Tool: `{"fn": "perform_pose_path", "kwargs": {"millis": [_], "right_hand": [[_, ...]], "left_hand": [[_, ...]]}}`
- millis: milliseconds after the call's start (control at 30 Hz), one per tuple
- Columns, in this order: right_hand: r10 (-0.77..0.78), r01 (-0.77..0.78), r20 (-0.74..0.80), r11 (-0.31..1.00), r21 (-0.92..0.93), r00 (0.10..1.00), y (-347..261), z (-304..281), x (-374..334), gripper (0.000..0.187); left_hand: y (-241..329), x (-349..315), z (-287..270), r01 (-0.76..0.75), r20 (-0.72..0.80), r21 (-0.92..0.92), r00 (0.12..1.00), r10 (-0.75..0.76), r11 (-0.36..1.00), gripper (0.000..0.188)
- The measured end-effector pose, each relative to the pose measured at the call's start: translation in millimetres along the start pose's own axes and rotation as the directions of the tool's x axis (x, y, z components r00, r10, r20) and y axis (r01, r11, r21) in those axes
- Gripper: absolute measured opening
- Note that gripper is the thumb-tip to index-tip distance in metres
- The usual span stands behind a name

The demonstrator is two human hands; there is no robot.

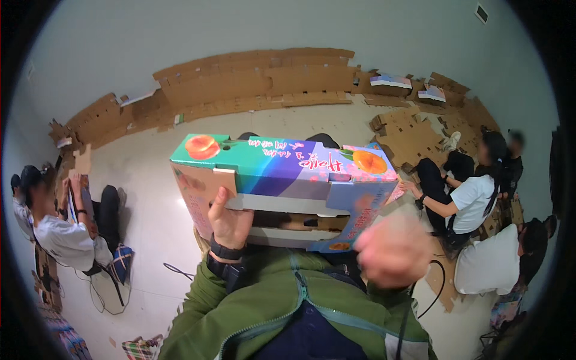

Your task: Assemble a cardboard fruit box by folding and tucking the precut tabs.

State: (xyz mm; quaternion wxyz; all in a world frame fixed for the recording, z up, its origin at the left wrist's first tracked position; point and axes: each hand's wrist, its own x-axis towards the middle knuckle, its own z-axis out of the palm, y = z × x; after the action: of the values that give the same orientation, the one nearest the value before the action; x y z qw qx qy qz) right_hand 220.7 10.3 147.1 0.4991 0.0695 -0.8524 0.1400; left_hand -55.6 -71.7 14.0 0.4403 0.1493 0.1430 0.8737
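A printed cardboard fruit box (282,156) rests at my lap, coloured green, purple and pink with orange fruit pictures. A wide opening in the side facing me shows its bare brown inside. My left hand (229,223) grips the box at the left end of this opening, thumb up near a small folded tab and fingers reaching inside, partly hidden. Beside the box's right end, my right hand (395,247) is smeared by motion, so its fingers cannot be made out. Whether it touches the box is unclear.
Cardboard sheets (222,84) line the foot of the far wall, and flattened cardboard (408,135) lies at the far right. One person (63,240) sits at the left, another (474,201) at the right. Near the right person is a white cushion-like bundle (487,261). Cables (114,309) lie on the floor.
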Motion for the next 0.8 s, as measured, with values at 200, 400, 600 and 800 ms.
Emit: {"fn": "perform_pose_path", "kwargs": {"millis": [200, 400, 600, 800], "right_hand": [[0.461, -0.453, -0.131, 0.709, -0.541, 0.877, 51, 3, 10, 0.033], [0.459, -0.380, -0.013, 0.718, -0.583, 0.889, 58, 6, -3, 0.047], [0.446, -0.374, -0.017, 0.729, -0.573, 0.895, 51, 8, -10, 0.056], [0.396, -0.330, -0.022, 0.731, -0.598, 0.918, 57, 12, -12, 0.056]], "left_hand": [[-22, -11, 12, 0.339, 0.266, -0.155, 0.919, -0.291, 0.928, 0.061], [-74, -21, 31, 0.529, 0.375, 0.090, 0.767, -0.521, 0.844, 0.075], [-63, -15, 26, 0.493, 0.280, 0.499, 0.687, -0.671, 0.713, 0.069], [-61, -16, 32, 0.602, 0.323, 0.383, 0.623, -0.712, 0.700, 0.074]]}}
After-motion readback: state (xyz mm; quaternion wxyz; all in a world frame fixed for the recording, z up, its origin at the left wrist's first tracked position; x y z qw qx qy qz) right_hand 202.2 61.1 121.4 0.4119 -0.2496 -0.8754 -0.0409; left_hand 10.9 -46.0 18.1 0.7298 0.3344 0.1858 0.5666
